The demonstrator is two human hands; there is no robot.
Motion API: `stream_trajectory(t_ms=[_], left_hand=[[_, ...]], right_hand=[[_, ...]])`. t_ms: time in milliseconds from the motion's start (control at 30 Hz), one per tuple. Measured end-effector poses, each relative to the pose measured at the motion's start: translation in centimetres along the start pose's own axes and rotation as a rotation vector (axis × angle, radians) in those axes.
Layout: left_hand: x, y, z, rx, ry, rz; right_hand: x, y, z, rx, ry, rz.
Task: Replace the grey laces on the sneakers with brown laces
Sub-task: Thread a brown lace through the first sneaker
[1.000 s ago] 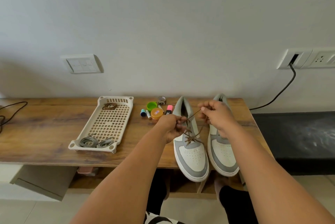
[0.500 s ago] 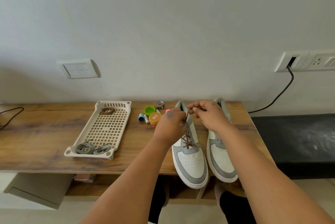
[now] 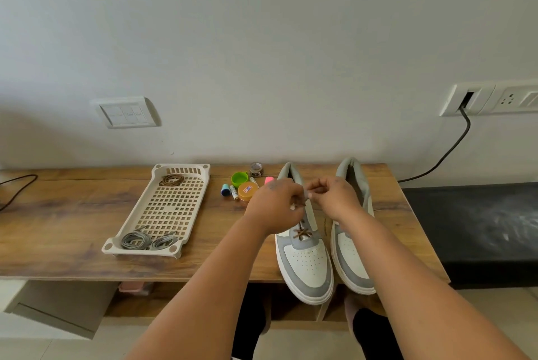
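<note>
Two white and grey sneakers stand side by side on the wooden table (image 3: 72,214), toes toward me. The left sneaker (image 3: 305,266) has a brown lace (image 3: 302,233) crossed through its lower eyelets. My left hand (image 3: 276,208) and my right hand (image 3: 334,199) meet above its tongue, each pinching an end of that lace. The right sneaker (image 3: 350,260) shows no lace; my right wrist covers its middle. A coiled brown lace (image 3: 172,179) lies at the far end of the cream tray (image 3: 139,214). Two grey lace bundles (image 3: 147,240) lie at its near end.
Small items sit behind the left sneaker: a green cap (image 3: 239,178), an orange lid (image 3: 247,191), markers (image 3: 230,190), a tape roll (image 3: 256,168). A black cable (image 3: 448,152) runs from the wall socket. A dark bench (image 3: 471,228) stands right of the table.
Both hands have come closer together over the left sneaker's tongue; the lace ends, earlier pulled apart and taut, are now gathered between the fingertips.
</note>
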State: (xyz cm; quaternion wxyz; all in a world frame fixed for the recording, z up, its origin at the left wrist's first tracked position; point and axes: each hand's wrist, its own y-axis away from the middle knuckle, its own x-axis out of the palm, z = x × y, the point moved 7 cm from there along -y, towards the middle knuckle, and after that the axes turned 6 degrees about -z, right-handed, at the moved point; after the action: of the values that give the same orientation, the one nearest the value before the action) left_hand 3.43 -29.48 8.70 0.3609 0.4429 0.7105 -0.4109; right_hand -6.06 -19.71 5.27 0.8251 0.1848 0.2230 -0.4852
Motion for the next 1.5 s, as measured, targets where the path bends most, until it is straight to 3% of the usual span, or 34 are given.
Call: stream_trajectory(t_ms=[100, 167, 267, 367, 533, 633, 700, 733, 900, 1033, 1133, 1233, 1400, 1500], left_hand=[[1.8, 1.3, 1.8, -0.389, 0.446, 0.293], [2.3, 2.0, 2.6, -0.543, 0.656, 0.365], [2.0, 1.8, 3.6, -0.577, 0.784, 0.280], [1.8, 1.7, 3.5, -0.554, 0.827, 0.236], [1.2, 1.5, 3.3, -0.517, 0.743, 0.176], [1.3, 1.6, 3.1, -0.490, 0.702, 0.218], [1.5, 1.6, 3.0, -0.483, 0.676, 0.242], [1.5, 1.6, 3.1, -0.488, 0.670, 0.244], [2.2, 1.5, 3.3, -0.518, 0.746, 0.240], [2.3, 1.6, 2.8, -0.507, 0.748, 0.242], [1.9, 1.3, 3.4, -0.522, 0.724, 0.191], [1.8, 1.2, 4.6, -0.491, 0.574, 0.193], [2.2, 1.7, 6.6, -0.507, 0.179, 0.374], [2.8, 2.5, 6.6, -0.482, 0.062, 0.522]], right_hand=[[-0.7, 0.2, 0.5, -0.081, 0.219, 0.014], [-0.7, 0.8, 1.6, -0.143, 0.249, 0.123], [0.2, 2.1, 2.6, -0.159, 0.230, 0.320], [0.4, 2.5, 3.0, -0.171, 0.190, 0.280], [-0.5, 2.9, 2.3, -0.036, 0.151, 0.438], [-3.7, 2.3, 2.1, 0.040, 0.008, 0.228], [-5.9, 1.4, 1.7, 0.034, 0.085, 0.024], [-6.3, 1.1, 1.5, 0.013, 0.167, 0.000], [-1.9, 2.5, 1.0, -0.123, 0.407, 0.340], [0.2, 2.4, 2.6, -0.258, 0.344, 0.300], [-0.5, 1.8, 2.5, -0.248, 0.326, 0.288], [-1.4, 1.0, 1.0, -0.213, 0.410, 0.265], [-2.6, -0.2, -1.8, -0.121, 0.509, 0.151], [-1.8, -0.6, -1.5, -0.182, 0.570, 0.103]])
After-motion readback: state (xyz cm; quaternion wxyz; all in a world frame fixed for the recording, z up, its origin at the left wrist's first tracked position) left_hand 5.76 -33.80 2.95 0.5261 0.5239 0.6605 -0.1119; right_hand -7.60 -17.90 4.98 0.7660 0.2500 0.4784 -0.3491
